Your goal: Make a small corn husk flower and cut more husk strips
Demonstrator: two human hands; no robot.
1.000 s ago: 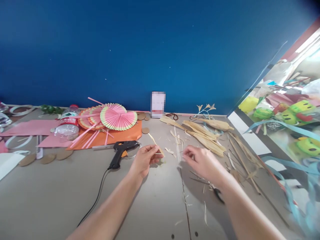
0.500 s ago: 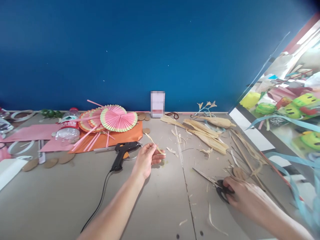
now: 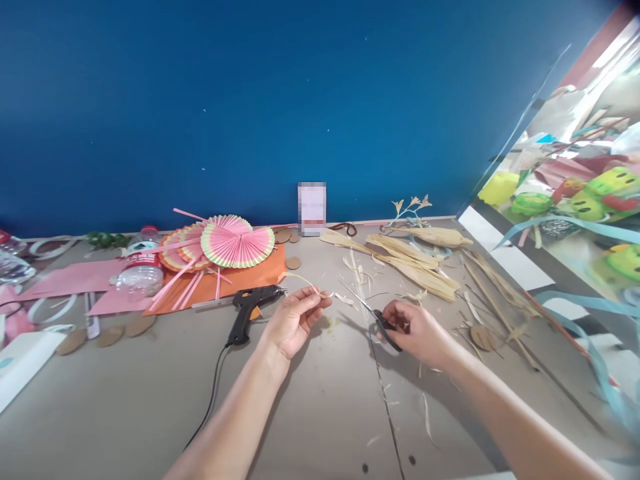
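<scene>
Between the fingertips of my left hand [image 3: 296, 319] is pinched a thin, pale strip of dried husk [image 3: 303, 279], curling up to the left and bending over to the right. My right hand [image 3: 416, 328] is closed on the black handles of a pair of scissors [image 3: 374, 312]. The blades point up and left, toward the strip, but stay apart from it. Just left of my left hand lies a black hot glue gun [image 3: 246, 312], its cord running down toward me. Dried corn husks [image 3: 417, 267] lie beyond my right hand.
Pink paper fans [image 3: 239, 241] rest on orange paper [image 3: 277, 270] at the back left, beside a plastic bottle [image 3: 141, 263]. A small pixelated upright card [image 3: 313, 210] stands against the blue wall [image 3: 300, 100]. Cardboard discs [image 3: 484, 337] and husk scraps are scattered about. Blue ribbon [image 3: 575, 303] hangs at right.
My right hand has lifted the scissors off the table and brought them left, close to my left hand. The husk strip has turned slightly in my left fingers.
</scene>
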